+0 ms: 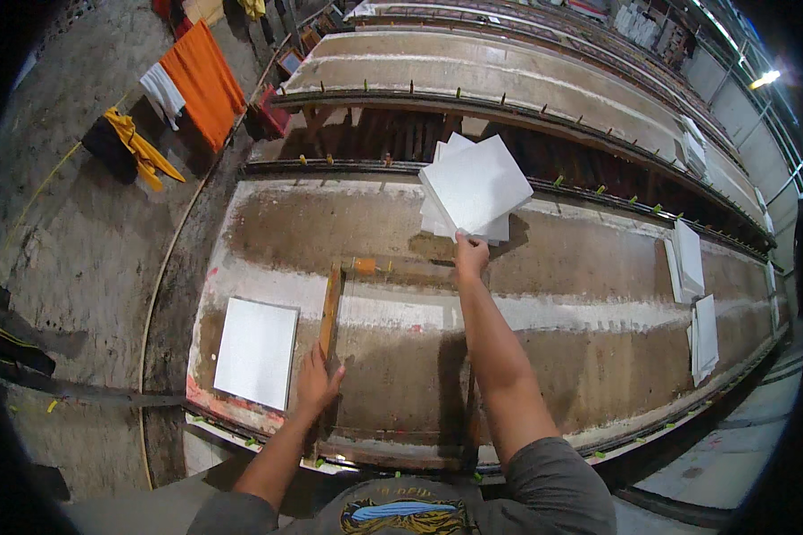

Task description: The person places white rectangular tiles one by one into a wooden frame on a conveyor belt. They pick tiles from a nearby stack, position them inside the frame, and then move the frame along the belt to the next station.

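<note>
Overlapping askew, the square sheets [480,185] look white.

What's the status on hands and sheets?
Left hand at wooden frame, thumb spread. Right hand curled at near corner of white stack. Frame's left bar between stack and lone white sheet.

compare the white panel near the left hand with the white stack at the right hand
The white panel shows one neat outline; the white stack has corners jutting at several angles. The white stack looks taller than the thin white panel. The right hand seems to pinch the white stack's near corner, while no hand touches the white panel. Both are white and straight-edged.
</note>
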Demonstrator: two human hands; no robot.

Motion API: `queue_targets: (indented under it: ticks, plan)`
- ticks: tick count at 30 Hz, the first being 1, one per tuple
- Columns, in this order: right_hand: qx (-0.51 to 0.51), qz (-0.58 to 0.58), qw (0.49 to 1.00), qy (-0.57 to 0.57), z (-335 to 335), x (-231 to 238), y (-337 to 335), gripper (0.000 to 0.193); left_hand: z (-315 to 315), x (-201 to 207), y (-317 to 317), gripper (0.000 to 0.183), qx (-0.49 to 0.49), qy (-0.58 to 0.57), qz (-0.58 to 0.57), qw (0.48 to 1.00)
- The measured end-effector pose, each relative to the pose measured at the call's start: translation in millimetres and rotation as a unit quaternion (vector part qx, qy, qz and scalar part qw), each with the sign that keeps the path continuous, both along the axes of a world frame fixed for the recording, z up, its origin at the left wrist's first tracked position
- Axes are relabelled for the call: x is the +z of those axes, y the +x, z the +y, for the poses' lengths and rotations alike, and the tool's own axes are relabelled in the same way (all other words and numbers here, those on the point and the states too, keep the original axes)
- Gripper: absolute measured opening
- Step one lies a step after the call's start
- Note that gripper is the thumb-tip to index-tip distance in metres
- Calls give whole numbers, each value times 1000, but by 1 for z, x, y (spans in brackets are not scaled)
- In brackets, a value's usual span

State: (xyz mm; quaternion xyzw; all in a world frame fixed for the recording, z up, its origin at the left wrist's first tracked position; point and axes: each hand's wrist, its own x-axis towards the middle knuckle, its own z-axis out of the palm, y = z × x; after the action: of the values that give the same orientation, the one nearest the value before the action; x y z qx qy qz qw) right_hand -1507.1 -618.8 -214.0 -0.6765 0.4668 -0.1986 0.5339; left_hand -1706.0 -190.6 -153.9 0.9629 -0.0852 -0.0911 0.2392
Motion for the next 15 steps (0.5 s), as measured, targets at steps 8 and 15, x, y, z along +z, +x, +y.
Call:
queue_targets:
  ticks: [8, 15]
  plan:
    - [-88, 161, 982, 41, 22, 68, 41, 83, 9, -7, -3, 98, 18, -5, 25, 1000]
    - [-53, 196, 979, -1, 3, 68, 37, 80, 4, -6, -1, 98, 17, -11, 20, 1000]
